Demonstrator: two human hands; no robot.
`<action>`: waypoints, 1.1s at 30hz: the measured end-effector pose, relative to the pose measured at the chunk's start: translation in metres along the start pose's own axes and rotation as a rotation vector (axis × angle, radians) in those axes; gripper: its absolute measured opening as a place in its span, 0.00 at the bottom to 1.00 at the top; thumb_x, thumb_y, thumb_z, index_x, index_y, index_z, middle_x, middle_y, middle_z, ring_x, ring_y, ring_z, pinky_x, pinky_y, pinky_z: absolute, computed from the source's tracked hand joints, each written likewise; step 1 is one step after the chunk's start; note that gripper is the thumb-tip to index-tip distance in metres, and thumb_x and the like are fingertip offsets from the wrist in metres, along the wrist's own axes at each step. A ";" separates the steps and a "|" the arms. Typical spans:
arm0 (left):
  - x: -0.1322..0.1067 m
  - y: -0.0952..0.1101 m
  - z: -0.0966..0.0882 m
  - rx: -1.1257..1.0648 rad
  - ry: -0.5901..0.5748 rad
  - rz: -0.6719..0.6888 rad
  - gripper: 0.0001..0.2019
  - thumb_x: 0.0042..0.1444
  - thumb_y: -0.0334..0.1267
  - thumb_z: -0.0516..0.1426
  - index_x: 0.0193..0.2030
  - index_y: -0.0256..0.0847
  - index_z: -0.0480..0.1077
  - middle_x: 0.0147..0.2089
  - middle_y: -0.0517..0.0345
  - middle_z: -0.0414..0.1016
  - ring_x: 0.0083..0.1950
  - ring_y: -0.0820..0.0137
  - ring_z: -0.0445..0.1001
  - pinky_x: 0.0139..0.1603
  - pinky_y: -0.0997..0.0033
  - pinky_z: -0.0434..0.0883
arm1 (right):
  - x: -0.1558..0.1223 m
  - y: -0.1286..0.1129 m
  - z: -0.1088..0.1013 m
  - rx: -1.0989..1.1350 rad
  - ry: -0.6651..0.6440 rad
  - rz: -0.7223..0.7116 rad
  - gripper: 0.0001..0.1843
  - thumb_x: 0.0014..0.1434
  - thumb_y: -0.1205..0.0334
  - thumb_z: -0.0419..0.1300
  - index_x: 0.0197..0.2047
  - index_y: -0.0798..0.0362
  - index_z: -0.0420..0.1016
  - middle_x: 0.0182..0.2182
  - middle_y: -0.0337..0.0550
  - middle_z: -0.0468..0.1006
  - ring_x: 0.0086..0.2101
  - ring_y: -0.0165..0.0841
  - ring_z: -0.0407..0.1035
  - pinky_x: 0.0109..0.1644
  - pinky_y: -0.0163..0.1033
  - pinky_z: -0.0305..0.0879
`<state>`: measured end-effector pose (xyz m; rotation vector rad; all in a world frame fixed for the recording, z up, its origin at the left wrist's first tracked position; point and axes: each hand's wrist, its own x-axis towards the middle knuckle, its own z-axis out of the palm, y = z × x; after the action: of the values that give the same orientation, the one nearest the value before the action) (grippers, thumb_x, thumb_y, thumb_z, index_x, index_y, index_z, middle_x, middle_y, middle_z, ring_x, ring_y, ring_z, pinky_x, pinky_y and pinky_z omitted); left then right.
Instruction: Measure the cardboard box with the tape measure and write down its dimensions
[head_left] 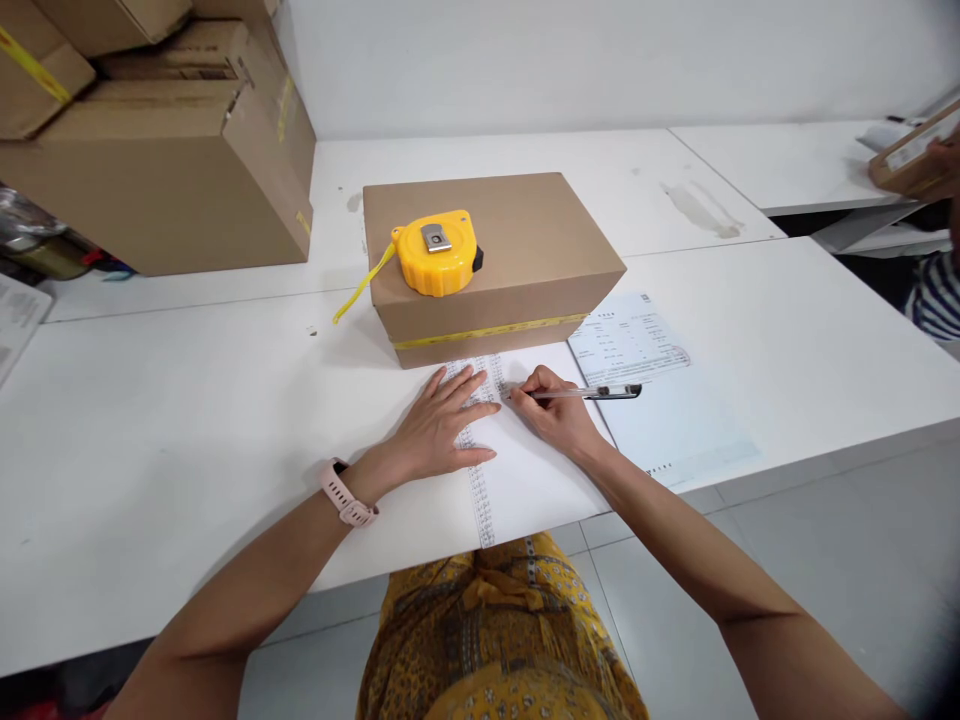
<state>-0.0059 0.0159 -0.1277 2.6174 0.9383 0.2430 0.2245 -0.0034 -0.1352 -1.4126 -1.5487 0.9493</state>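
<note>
My right hand (556,412) grips a clear pen with a black cap end (600,392), its tip down on a spiral notebook (525,490). Beside it, my left hand (442,425) lies flat across the notebook's coiled binding with fingers spread. Some small handwriting shows near the pen tip, too small to read. Right behind the notebook stands a closed brown cardboard box (517,225) with yellow tape along its front. On top of the box rests a yellow tape measure (439,255), its wrist strap hanging over the left edge.
A printed light-blue sheet (675,420) lies right of the notebook. Larger cardboard boxes (150,170) are stacked at the back left of the white table (187,420). At the far right edge, part of another person in a striped sleeve (934,295) is near a small box (915,160).
</note>
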 end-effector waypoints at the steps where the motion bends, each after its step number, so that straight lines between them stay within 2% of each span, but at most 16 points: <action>1: 0.000 0.000 0.000 -0.002 0.001 -0.001 0.32 0.58 0.54 0.65 0.66 0.45 0.69 0.78 0.45 0.52 0.80 0.50 0.46 0.78 0.40 0.42 | 0.000 0.000 0.000 -0.004 -0.002 -0.003 0.14 0.61 0.54 0.62 0.30 0.48 0.63 0.21 0.33 0.65 0.23 0.27 0.56 0.28 0.38 0.50; 4: 0.000 0.000 0.000 -0.005 0.003 0.000 0.32 0.58 0.54 0.65 0.66 0.45 0.69 0.79 0.46 0.52 0.80 0.50 0.47 0.78 0.40 0.42 | 0.000 0.001 0.000 -0.005 0.000 -0.014 0.14 0.61 0.55 0.62 0.30 0.48 0.63 0.21 0.32 0.65 0.23 0.27 0.55 0.28 0.37 0.49; 11: 0.000 0.001 -0.002 0.024 -0.007 -0.006 0.32 0.58 0.55 0.65 0.66 0.44 0.70 0.78 0.41 0.53 0.80 0.49 0.48 0.78 0.39 0.44 | 0.000 0.000 0.001 0.061 0.022 -0.007 0.14 0.60 0.56 0.63 0.29 0.48 0.62 0.21 0.32 0.62 0.23 0.27 0.54 0.28 0.37 0.48; 33: 0.000 0.000 -0.001 -0.012 -0.008 -0.004 0.31 0.59 0.55 0.64 0.66 0.45 0.70 0.79 0.45 0.51 0.80 0.50 0.47 0.78 0.40 0.41 | 0.000 -0.002 0.001 0.053 0.042 0.011 0.14 0.59 0.57 0.63 0.29 0.48 0.61 0.22 0.32 0.61 0.24 0.27 0.52 0.29 0.38 0.48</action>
<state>-0.0061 0.0164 -0.1269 2.6037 0.9366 0.2368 0.2232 -0.0032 -0.1337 -1.3961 -1.4759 0.9546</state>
